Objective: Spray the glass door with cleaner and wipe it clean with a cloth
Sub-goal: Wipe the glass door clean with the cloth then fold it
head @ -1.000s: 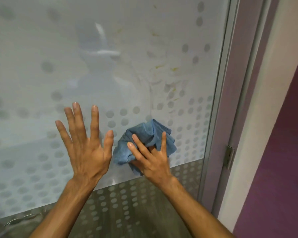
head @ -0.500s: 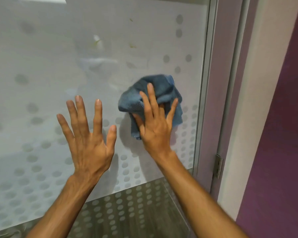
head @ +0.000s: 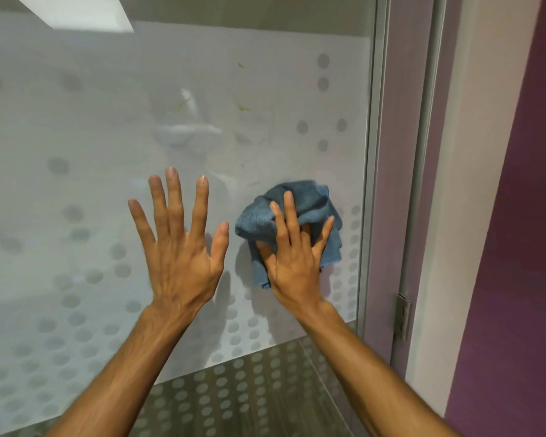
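Cloth (head: 309, 200), blue and bunched, is pressed against the dotted glass door (head: 92, 137) near its right frame by the right hand (head: 292, 266), fingers straight and thumb hidden. Left hand (head: 180, 257) is splayed wide beside it; whether it touches the glass is unclear.

Even, soft light; pale glare on the glass door (head: 85, 121); edges bow slightly.

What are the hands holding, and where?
The right hand presses the blue cloth, at its lower middle, against the glass door; the left hand holds nothing.
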The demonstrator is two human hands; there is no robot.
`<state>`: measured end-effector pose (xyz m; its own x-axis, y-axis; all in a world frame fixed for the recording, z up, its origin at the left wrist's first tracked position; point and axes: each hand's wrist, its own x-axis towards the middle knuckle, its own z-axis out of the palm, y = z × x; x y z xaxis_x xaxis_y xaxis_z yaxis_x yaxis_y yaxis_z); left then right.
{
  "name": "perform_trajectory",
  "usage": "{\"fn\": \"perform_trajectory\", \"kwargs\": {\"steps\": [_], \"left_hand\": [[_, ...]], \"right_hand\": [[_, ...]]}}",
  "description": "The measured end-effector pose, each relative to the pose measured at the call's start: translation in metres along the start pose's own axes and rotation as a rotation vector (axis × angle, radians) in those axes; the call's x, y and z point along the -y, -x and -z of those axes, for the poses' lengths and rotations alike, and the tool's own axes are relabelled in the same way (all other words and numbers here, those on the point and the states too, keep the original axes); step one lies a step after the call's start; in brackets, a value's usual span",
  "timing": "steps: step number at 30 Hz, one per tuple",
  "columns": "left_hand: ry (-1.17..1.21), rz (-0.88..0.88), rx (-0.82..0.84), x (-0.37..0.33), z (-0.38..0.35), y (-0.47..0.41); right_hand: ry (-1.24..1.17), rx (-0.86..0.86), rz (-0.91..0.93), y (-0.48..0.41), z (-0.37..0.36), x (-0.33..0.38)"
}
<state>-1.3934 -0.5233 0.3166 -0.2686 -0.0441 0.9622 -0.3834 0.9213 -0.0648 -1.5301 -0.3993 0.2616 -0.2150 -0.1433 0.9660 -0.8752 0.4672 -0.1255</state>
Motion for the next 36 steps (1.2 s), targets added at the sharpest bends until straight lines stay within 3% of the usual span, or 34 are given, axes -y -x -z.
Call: {"fn": "perform_trajectory", "kwargs": {"steps": [15, 22, 27, 31, 36], "left_hand": [[-0.071, 0.000, -0.041, 0.044, 0.036, -0.028], [-0.075, 0.046, -0.080, 0.076, 0.048, -0.027], [0.009, -0.162, -0.119, 0.090, 0.043, 0.002], [0.072, -0.106, -0.178, 0.096, 0.043, 0.004], [-0.111, -0.045, -0.104, 0.109, 0.048, -0.015]], "right_hand": [[-0.020, -0.048, -0.016, -0.163, 0.023, 0.065], [0.045, 0.039, 0.410, -0.144, 0.011, 0.123], [0.040, 0.047, 0.454, -0.079, 0.001, 0.093], [0.075, 0.071, 0.413, -0.077, 0.006, 0.067], [0.008, 0.003, 0.177, -0.118, 0.013, 0.057]]}}
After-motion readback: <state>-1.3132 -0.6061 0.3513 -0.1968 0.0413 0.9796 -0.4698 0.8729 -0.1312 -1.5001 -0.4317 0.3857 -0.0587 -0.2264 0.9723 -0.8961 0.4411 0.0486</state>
